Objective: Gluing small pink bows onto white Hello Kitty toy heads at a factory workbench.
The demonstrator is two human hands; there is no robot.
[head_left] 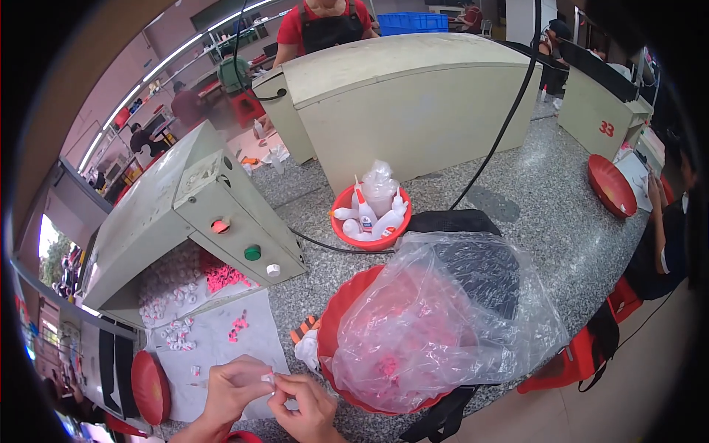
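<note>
My left hand (238,382) and my right hand (304,407) meet above the near end of a white paper sheet (255,325). Between their pinched fingertips is a small white piece (267,378), mostly covered, its kind too small to tell. Beyond the hands, several small pink pieces (238,325) lie loose on the paper, beside a cluster of white-and-pink pieces (179,334). More pink pieces (224,276) are heaped under the beige machine hood. To the right of my hands, a clear plastic bag (436,332) with pink pieces inside fills a large red basin (332,347).
A beige machine (214,192) with buttons stands at the left; a longer beige housing (413,96) crosses the back. A red bowl (343,199) holds white squeeze bottles. A red dish (150,387) is left of my hands. A black cable (509,111) hangs down. Co-workers sit around.
</note>
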